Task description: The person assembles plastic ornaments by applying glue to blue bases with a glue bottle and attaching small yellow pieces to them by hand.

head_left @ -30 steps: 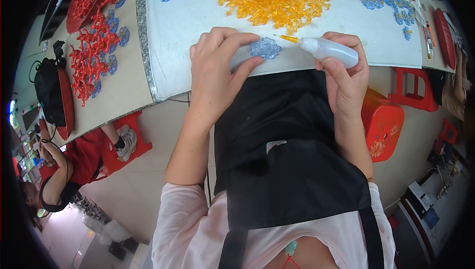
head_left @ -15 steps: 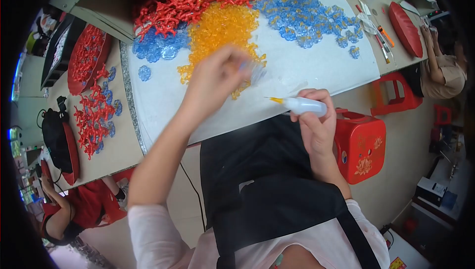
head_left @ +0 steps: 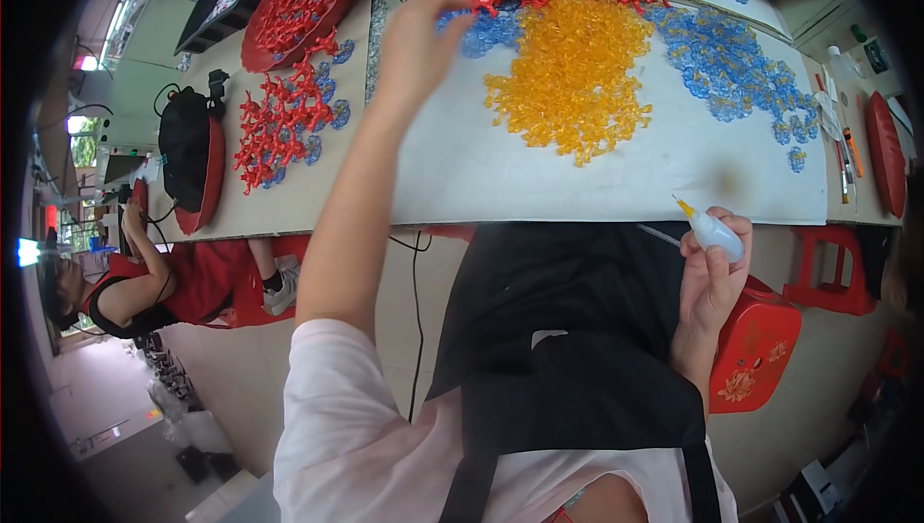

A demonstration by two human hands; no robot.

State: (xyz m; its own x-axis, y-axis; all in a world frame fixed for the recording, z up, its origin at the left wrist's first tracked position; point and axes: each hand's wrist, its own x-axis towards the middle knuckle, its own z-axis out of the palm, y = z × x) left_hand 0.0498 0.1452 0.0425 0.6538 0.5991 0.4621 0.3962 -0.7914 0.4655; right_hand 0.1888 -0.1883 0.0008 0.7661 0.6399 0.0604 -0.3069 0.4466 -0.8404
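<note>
On white sheet (head_left: 539,198), had yellow pieces (head_left: 577,71) heaped upper centre-right, likely for easy reach. Gripped bottle (head_left: 718,237) in right hand (head_left: 714,278), mid-right, likely to save setting down. Had left hand (head_left: 422,42) near blue pieces (head_left: 493,34), top centre; couldn't tell whether gripping any.

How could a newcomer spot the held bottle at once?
Start at the white sheet and follow its near edge rightward. There, the right hand grips a whitish bottle. Unlike the amber pieces and blue pieces beyond, it has a thin-tipped yellow nozzle.
</note>
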